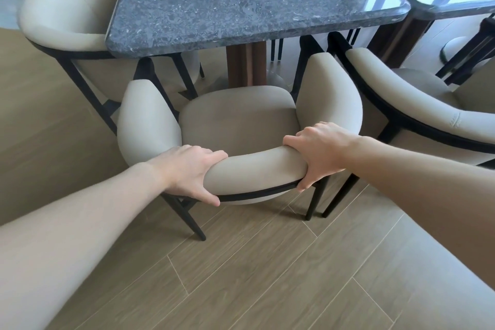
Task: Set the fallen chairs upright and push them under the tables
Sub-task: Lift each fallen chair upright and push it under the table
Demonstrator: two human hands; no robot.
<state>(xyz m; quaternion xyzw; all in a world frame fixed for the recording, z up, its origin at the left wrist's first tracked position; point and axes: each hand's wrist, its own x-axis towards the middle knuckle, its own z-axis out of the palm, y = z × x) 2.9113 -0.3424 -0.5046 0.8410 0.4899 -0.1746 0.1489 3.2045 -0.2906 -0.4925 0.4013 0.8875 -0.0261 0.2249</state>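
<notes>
A beige padded chair (pixel 238 118) with a black frame stands upright on its legs in front of me, facing a dark grey stone table (pixel 214 8). The front of its seat sits just below the table's near edge. My left hand (pixel 190 171) grips the left part of the curved backrest, thumb underneath. My right hand (pixel 318 153) grips the right part of the same backrest. Both arms are stretched out.
A second beige chair (pixel 67 16) stands tucked at the table's left side. A third beige chair (pixel 417 107) stands close on the right, its legs almost touching mine, by another table (pixel 455 8). The table's brown pedestal (pixel 246 64) lies ahead. Wooden floor (pixel 267 276) stretches behind.
</notes>
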